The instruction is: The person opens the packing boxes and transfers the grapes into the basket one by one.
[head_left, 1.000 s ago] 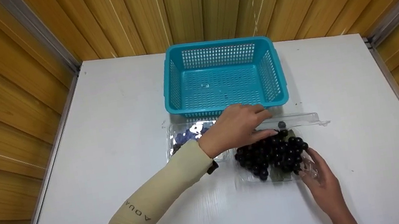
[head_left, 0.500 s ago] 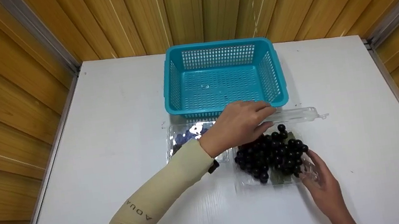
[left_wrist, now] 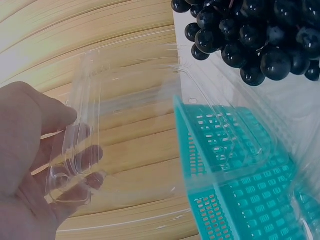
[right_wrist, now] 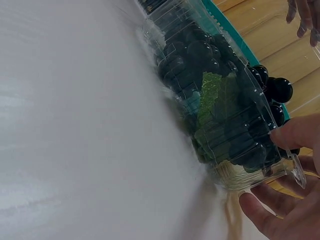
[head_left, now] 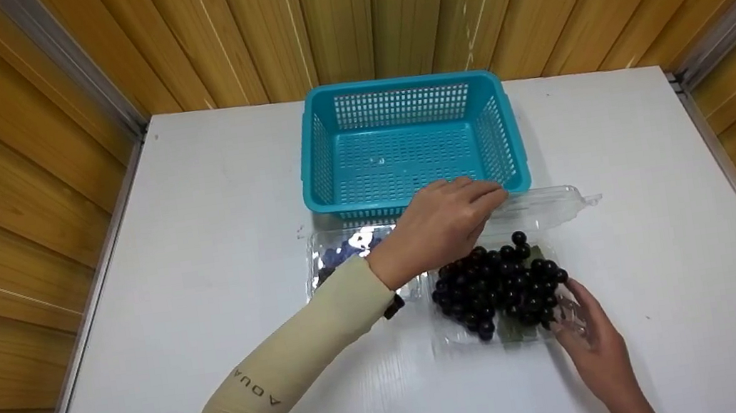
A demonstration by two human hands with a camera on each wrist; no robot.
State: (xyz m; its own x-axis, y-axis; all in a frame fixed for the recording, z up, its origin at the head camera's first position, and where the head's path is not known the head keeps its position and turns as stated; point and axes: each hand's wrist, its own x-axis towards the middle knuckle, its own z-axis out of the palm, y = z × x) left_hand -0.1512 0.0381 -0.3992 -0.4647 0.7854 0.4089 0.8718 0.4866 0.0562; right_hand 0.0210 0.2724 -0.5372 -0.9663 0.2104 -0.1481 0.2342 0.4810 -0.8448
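My left hand (head_left: 438, 222) pinches the edge of a clear plastic lid (left_wrist: 135, 120) between thumb and fingers. The lid stands raised at the back of a clamshell box (head_left: 455, 338), up against the basket's front. A bunch of dark grapes (head_left: 495, 289) fills the box, and some grapes rise over its rim. Green leaves (right_wrist: 212, 100) show through the side wall in the right wrist view. At the box's right end, my right hand (head_left: 600, 347) grips the wall, thumb at the rim and fingers lower down. The box sits on the white table.
A teal plastic basket (head_left: 401, 80) stands behind the box near the wooden back wall (head_left: 342, 23). Left of the grapes is a second clear box (head_left: 339, 257) with dark blue contents, partly covered by the left forearm. White tabletop (head_left: 228, 183) extends to both sides.
My left hand has moved slightly back toward the basket, and the lid has swung up and away from the grapes. The right hand has kept its grip on the box's end.
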